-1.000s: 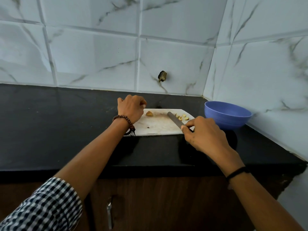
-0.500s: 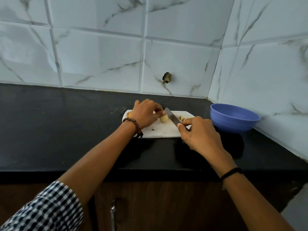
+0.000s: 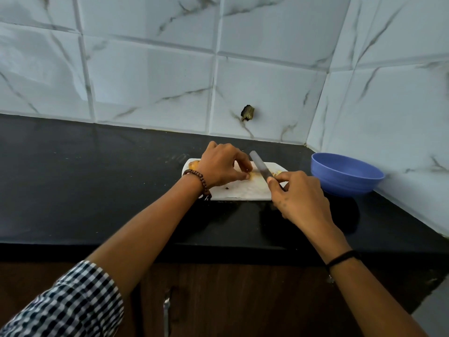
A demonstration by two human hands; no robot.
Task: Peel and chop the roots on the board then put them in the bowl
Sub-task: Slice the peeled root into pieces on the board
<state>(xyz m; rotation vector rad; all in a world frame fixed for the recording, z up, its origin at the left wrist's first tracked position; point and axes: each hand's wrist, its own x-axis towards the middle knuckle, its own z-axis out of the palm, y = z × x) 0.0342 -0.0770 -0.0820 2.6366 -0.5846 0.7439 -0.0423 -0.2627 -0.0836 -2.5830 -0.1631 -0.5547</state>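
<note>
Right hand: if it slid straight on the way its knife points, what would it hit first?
Probably the tiled wall beyond the board; the left hand, holding the root, sits just left of the knife, depth unclear.

I see a blue bowl (image 3: 347, 184) on the right, a white cutting board (image 3: 243, 190), a black counter (image 3: 97, 178), white wall tiles (image 3: 145, 81) with grey streaks, and a black-and-white checked sleeve (image 3: 73, 305) near left.

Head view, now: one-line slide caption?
Left hand pinches a yellow root piece on the white cutting board; right hand holds a grey-bladed knife against it, blue bowl nearby.
</note>
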